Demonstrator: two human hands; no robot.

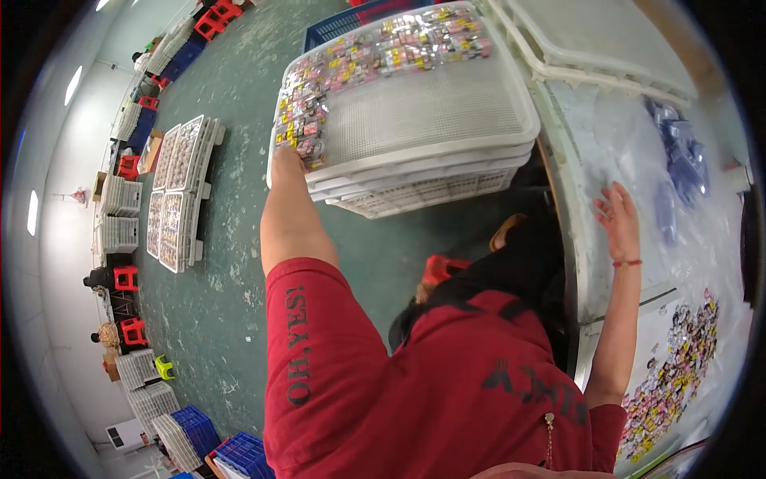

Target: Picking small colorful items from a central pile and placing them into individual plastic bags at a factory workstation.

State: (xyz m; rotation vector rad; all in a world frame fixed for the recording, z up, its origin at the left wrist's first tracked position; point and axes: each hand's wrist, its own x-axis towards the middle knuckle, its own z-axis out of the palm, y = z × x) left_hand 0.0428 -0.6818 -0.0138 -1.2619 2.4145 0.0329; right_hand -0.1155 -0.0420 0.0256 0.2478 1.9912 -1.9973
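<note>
My left hand (289, 161) reaches to the near left corner of a white mesh tray (415, 108). It touches or hovers just over the small clear packets (299, 112) lined up there, which hold pink, yellow and black pieces. Its fingers are mostly hidden, so their grip does not show. Packets line the tray's left side and far edge. Over the worktable (586, 136) at right, my right hand (621, 219) is open, fingers apart and holding nothing. Beside it lies a heap of bluish clear plastic bags (678, 152).
The tray tops a stack of white trays and crates (439, 191). Many loose colourful pieces (674, 371) lie on the table's near part. Filled trays (177, 191) sit low on the green floor (231, 319). Red stools (126, 278) and crates line the wall.
</note>
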